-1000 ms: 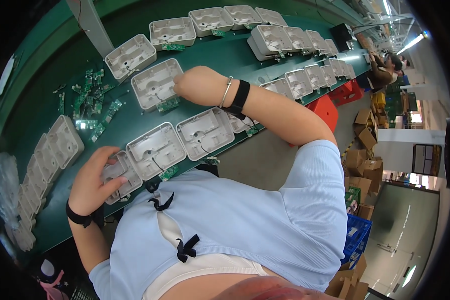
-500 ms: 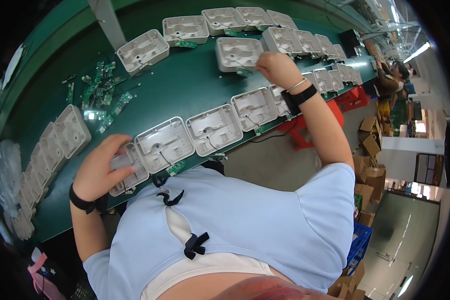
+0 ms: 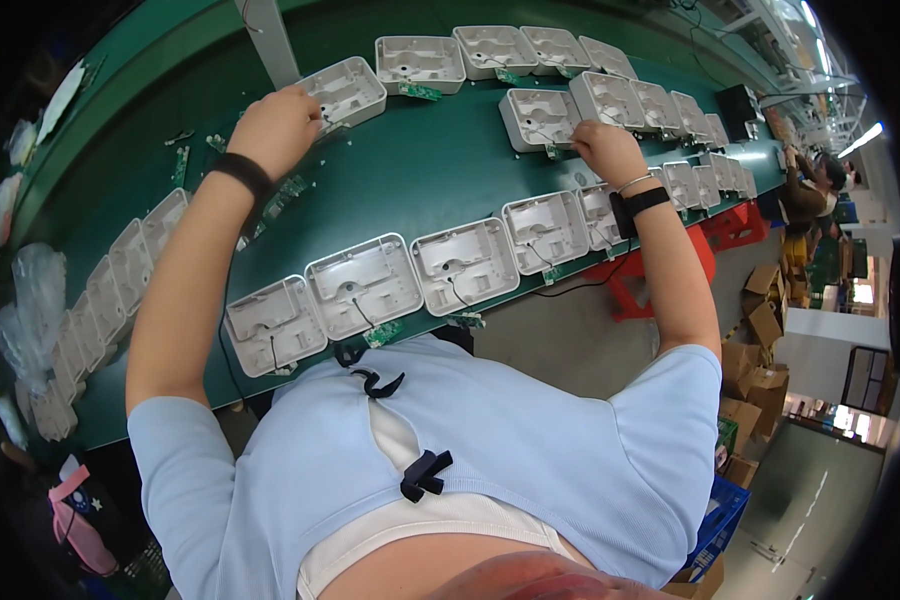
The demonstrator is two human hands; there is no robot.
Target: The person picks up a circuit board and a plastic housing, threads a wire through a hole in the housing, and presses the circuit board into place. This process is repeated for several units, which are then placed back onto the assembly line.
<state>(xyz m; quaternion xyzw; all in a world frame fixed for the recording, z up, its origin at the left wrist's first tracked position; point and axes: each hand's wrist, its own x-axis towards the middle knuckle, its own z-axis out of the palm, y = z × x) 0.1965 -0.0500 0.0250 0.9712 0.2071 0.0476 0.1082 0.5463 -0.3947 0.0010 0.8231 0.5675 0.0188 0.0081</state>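
My left hand is at the far side of the bench, its fingers curled on the left edge of a white plastic housing. My right hand is closed at the front right corner of another white housing; its fingertips are partly hidden. A small green circuit board lies at the front of that housing. Along the near edge stands a row of open housings, among them one housing at the row's left end and another housing with a wired green board.
More housings line the back of the green bench. Stacked housings and a clear plastic bag are at left. Loose boards lie behind my left forearm. Red stools stand beyond the near edge; a co-worker sits far right.
My left hand has left the near row's left-end housing and moved to one at the back. The housing at my right hand has shifted right, closer to its neighbour. The view has shifted too.
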